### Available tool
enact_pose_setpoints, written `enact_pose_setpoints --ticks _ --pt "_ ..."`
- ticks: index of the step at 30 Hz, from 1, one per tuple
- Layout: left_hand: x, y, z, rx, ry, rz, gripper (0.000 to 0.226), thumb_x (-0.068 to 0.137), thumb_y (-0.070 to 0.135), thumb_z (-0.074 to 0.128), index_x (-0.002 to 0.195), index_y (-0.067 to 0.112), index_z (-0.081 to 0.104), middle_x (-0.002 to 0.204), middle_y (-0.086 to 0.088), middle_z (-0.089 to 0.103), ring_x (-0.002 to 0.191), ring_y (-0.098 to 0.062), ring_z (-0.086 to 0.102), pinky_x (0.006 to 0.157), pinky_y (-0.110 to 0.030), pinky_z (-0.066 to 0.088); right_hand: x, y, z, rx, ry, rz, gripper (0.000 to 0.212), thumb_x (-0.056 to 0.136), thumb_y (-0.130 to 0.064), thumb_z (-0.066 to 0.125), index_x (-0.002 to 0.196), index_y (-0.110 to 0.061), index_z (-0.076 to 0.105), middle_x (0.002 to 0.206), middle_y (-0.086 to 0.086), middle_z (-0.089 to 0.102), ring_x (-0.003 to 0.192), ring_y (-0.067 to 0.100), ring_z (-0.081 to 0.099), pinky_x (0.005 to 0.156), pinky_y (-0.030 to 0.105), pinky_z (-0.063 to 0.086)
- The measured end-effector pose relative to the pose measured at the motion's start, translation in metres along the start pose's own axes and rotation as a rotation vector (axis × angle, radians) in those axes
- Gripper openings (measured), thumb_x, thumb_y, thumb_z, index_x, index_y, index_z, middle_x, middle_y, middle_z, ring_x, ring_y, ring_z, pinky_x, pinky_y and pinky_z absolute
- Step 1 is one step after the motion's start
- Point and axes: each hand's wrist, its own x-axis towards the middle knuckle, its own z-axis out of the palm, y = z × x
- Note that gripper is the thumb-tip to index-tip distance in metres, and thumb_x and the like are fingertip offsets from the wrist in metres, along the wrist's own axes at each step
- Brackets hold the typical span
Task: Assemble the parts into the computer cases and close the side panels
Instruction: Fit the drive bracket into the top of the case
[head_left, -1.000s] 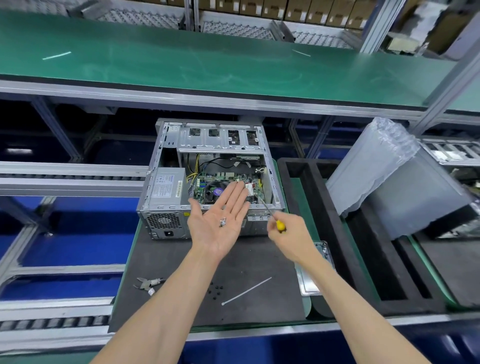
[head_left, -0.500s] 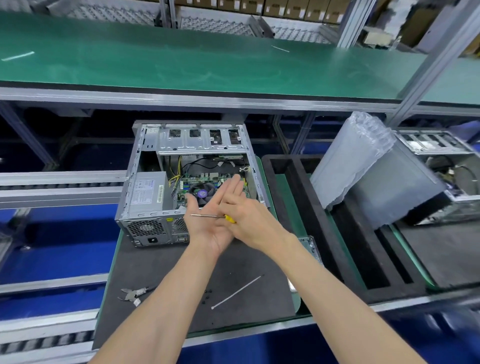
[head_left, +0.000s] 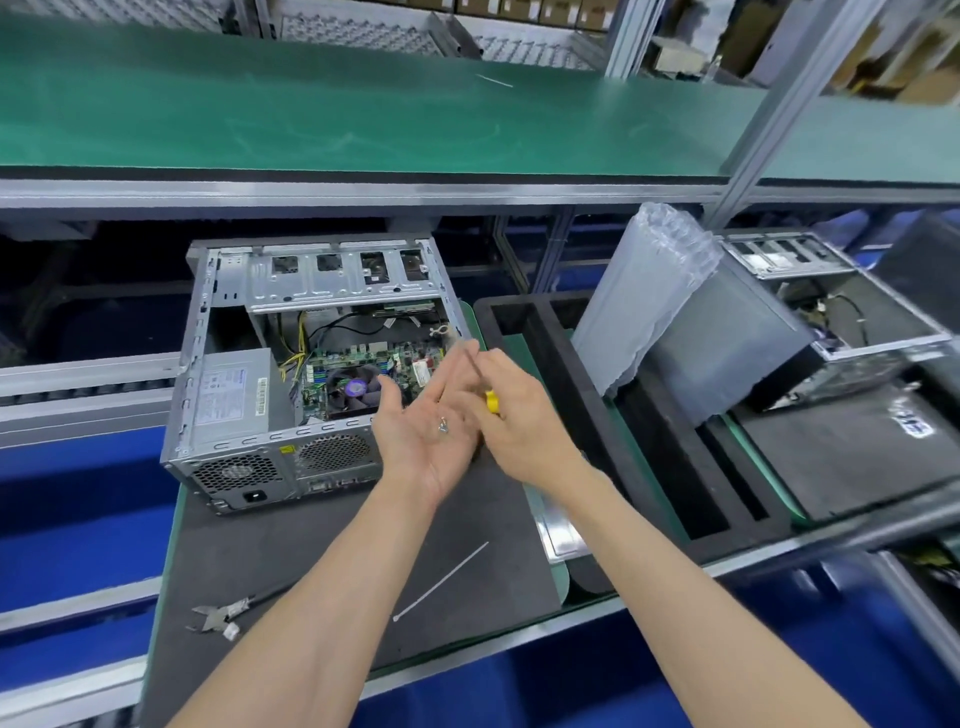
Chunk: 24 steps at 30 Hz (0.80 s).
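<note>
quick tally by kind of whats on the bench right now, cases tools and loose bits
computer cases: 2, one open in front and one at the right
screwdriver: 1, gripped in the right hand
cutters: 1
cable tie: 1
screws: a small cluster in the open left palm, too small to count
total: 5 plus the screws

screwdriver (head_left: 480, 382) swung upright off left hand (head_left: 434, 436), screws (head_left: 443, 426) uncovered

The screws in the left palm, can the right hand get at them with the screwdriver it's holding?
Probably yes. The screws lie uncovered on the open left hand, and the right hand, gripping the screwdriver, is right beside that palm with nothing between them.
</note>
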Motion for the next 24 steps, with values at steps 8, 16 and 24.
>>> enact_pose_setpoints --ticks 8,16,24 --pt "0.0 -0.027 -0.023 0.185 0.139 -0.07 0.068 0.103 0.05 0.044 0.105 -0.011 0.074 0.125 -0.028 0.066 0.111 -0.036 0.069 0.076 -0.039 0.061 -0.045 0.115 -0.059 -0.182 -0.033 0.502 0.02 0.094 -0.017 0.063 0.074 -0.015 0.06 0.077 -0.002 0.065 0.07 0.016 0.059 0.06 0.024 0.046" --pt "0.009 -0.055 -0.042 0.199 0.212 -0.153 0.063 0.092 0.048 0.056 0.109 -0.011 0.072 0.125 -0.027 0.066 0.113 -0.035 0.069 0.077 -0.039 0.061 -0.068 0.191 -0.037 -0.229 -0.25 0.668 0.027 0.094 -0.012 0.06 0.067 -0.014 0.058 0.072 -0.003 0.059 0.065 0.008 0.053 0.051 0.013 0.035" --pt "0.011 -0.057 -0.06 0.152 0.248 -0.141 0.051 0.086 0.033 0.057 0.109 -0.01 0.073 0.124 -0.027 0.067 0.11 -0.034 0.07 0.078 -0.041 0.062 -0.047 0.196 -0.018 -0.214 -0.236 0.557 0.013 0.09 -0.01 0.062 0.091 -0.015 0.074 0.086 0.0 0.071 0.082 0.019 0.063 0.075 0.027 0.05"
